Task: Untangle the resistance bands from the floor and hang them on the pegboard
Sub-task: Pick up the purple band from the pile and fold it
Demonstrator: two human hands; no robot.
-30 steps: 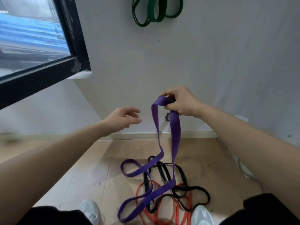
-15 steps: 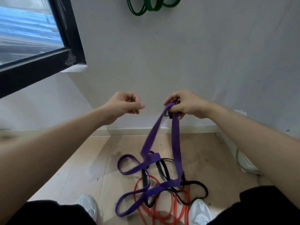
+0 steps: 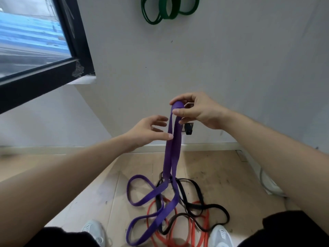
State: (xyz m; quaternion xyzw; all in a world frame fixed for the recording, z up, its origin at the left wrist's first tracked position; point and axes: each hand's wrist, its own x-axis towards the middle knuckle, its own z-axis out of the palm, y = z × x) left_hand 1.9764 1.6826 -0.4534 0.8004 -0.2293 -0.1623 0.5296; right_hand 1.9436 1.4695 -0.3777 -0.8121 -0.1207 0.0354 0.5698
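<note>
Head view, my right hand pinching the purple band up top, my left hand spread, thumb touching it, black band and orange band below.

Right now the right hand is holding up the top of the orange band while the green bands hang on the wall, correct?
Not quite. The band that the right hand pinches at its top is the purple band, not orange. The orange band lies on the floor in the tangle. The green bands do hang on the wall. The head view shows this.
</note>
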